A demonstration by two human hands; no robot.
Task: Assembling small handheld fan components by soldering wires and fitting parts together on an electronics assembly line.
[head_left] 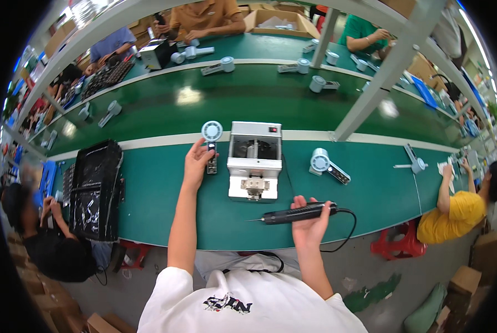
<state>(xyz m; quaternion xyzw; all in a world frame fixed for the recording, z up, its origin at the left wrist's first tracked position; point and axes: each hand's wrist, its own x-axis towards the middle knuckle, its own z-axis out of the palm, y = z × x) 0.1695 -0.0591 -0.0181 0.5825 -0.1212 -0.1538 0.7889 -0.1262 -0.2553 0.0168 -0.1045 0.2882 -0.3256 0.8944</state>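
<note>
My left hand grips a light-blue handheld fan by its handle, left of a white screw feeder. The fan's round head points away from me, and the handle's open side shows dark inner parts. Palm up, my right hand holds a black electric screwdriver near the front edge of the bench. Its thin bit points left, and a cable curls from its back end. A second handheld fan lies right of the feeder, its handle toward the lower right.
A black tray lies at the left on the green bench. Beyond a pale rail runs a green conveyor with several fans. A slanted metal post rises at the right. Co-workers sit on both sides and opposite; a red stool stands right.
</note>
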